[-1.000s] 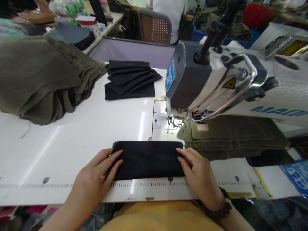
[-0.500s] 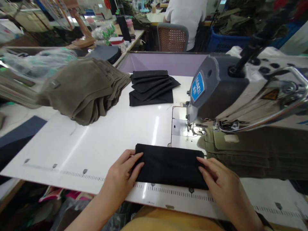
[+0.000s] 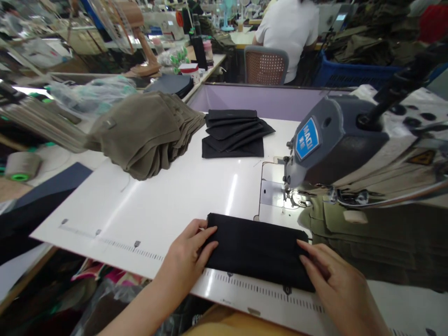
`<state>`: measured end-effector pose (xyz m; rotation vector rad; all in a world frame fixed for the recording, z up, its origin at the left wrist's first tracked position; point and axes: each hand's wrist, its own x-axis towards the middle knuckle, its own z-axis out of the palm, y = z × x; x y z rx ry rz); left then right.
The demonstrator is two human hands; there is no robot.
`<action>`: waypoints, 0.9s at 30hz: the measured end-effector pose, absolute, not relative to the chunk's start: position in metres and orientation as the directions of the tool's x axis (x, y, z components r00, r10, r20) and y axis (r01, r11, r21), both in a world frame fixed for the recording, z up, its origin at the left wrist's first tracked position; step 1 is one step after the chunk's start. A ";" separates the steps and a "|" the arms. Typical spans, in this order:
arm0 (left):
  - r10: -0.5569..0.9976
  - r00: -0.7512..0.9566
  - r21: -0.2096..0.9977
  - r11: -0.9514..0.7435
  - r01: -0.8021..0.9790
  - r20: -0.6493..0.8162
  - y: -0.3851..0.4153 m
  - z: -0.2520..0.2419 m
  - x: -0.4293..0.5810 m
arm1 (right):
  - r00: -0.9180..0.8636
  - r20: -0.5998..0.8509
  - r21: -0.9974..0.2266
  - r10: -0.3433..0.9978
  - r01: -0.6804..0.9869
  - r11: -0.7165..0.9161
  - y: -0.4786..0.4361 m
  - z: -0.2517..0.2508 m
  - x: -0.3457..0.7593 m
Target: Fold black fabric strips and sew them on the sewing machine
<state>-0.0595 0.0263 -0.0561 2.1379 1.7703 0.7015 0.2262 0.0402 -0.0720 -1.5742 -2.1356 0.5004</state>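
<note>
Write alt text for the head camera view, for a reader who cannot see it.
Two bare hands, left hand and right hand, press the ends of a folded black fabric piece flat on a white sewing table. A grey sewing machine stands to the right; stacked olive fabric and black pieces lie behind.

Counted: two hands [image 3: 187, 259], one flat black cloth [image 3: 257, 249], one stack of black cloths [image 3: 234, 133], one olive pile [image 3: 147, 133], one sewing machine [image 3: 336, 144].

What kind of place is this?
Most likely a garment sewing workshop: an industrial sewing machine on a white table, stacks of cut olive fabric, and another person seated at a further workstation.
</note>
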 end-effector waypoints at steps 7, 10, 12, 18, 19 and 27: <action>0.976 0.108 0.515 -0.194 0.835 0.191 0.024 -0.057 -0.060 | -0.245 0.140 -0.508 0.959 0.814 0.282 0.038 -0.076 0.228; 0.982 0.109 0.527 -0.174 0.832 0.152 0.026 -0.056 -0.059 | -0.223 0.127 -0.528 0.966 0.809 0.256 0.038 -0.074 0.227; 0.986 0.107 0.533 -0.158 0.831 0.124 0.027 -0.055 -0.059 | -0.210 0.116 -0.545 0.971 0.804 0.239 0.039 -0.073 0.227; 0.987 0.124 0.510 -0.161 0.845 0.106 0.031 -0.057 -0.060 | -0.220 0.005 -0.561 0.976 0.807 0.184 0.043 -0.070 0.226; 0.985 0.134 0.497 -0.173 0.850 0.113 0.032 -0.058 -0.061 | -0.205 -0.009 -0.567 0.979 0.807 0.164 0.042 -0.068 0.224; 0.903 0.341 0.158 -0.389 0.908 0.260 0.039 -0.057 -0.062 | -0.186 -0.060 -0.412 0.981 0.899 0.146 0.044 -0.042 0.206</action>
